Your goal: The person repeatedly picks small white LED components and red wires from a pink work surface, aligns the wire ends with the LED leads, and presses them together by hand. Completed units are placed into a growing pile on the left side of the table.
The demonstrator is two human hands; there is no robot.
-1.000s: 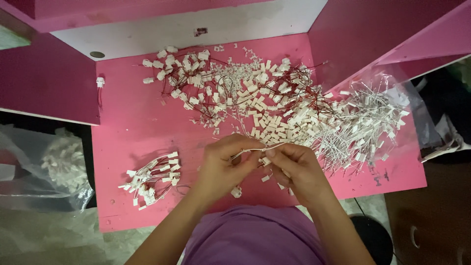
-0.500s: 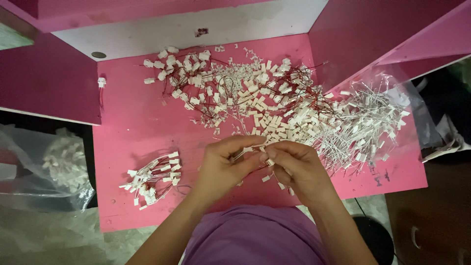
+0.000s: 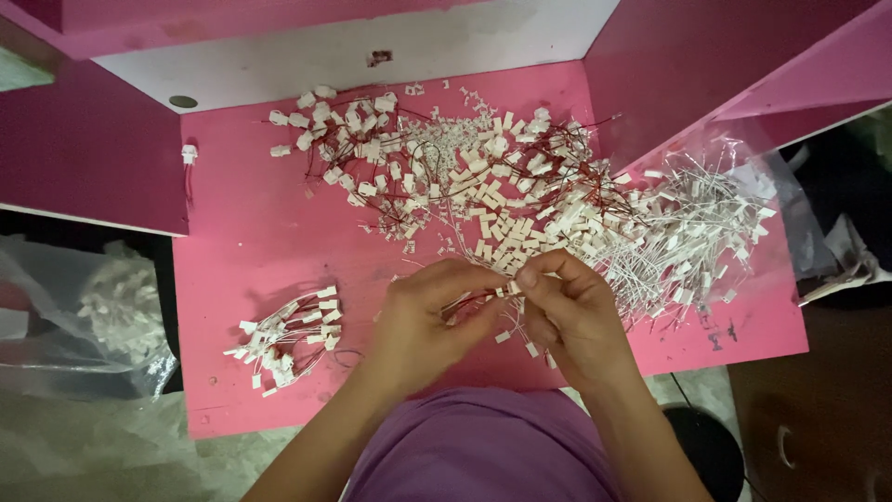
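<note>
My left hand (image 3: 423,321) and my right hand (image 3: 569,316) meet over the near middle of a pink table (image 3: 246,232). Together they pinch a thin red wire with a small white connector (image 3: 509,289) between the fingertips. Just beyond my hands spreads a big pile of white connectors and red wires (image 3: 465,177). To the right lies a heap of white-wired connectors (image 3: 692,232) on clear plastic. A small sorted bundle of wired connectors (image 3: 288,339) rests at the near left.
Pink side panels (image 3: 84,149) rise on both sides, with a white back board (image 3: 353,46) behind. A clear plastic bag of white parts (image 3: 116,311) sits off the table's left edge. A single connector (image 3: 189,153) lies at the far left.
My hands have drawn closer together, and the fingertips now pinch the connector at the wire's end. The piles have not moved.
</note>
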